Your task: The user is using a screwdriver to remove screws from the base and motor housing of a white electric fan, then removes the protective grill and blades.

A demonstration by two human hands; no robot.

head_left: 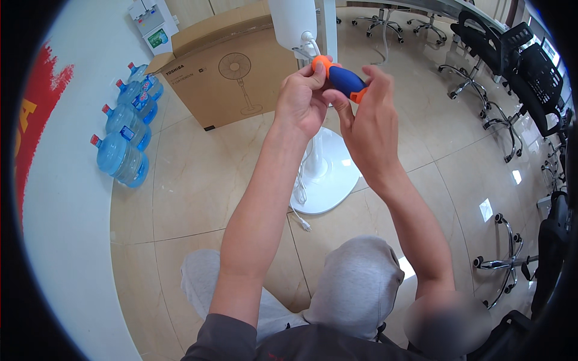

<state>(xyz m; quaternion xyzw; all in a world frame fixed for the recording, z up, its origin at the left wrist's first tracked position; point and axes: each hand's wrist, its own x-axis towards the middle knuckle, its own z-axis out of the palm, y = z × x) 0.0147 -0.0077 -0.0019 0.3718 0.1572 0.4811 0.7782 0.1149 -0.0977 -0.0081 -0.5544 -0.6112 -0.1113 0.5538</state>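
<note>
In front of a white standing fan's motor housing [293, 24], a blue-and-orange screwdriver-like tool [347, 81] is raised between my hands. Thumb and fingers of my left hand [302, 99] close on its orange end, nearest the fan. My right hand [374, 117] is at the other end, thumb and forefinger on either side of the orange tip. The tool's shaft, if it has one, cannot be seen. Below, the fan's round white base [330, 180] rests on the floor, with a white cord bundled by the pole and its plug [306, 225] lying nearer me.
Behind the fan to the left stands an open cardboard box [198, 90] with a fan pictured on it. Several blue water bottles [123, 157] line the left wall, beside a water dispenser [153, 27]. Black wheeled chairs [512, 66] stand along the right.
</note>
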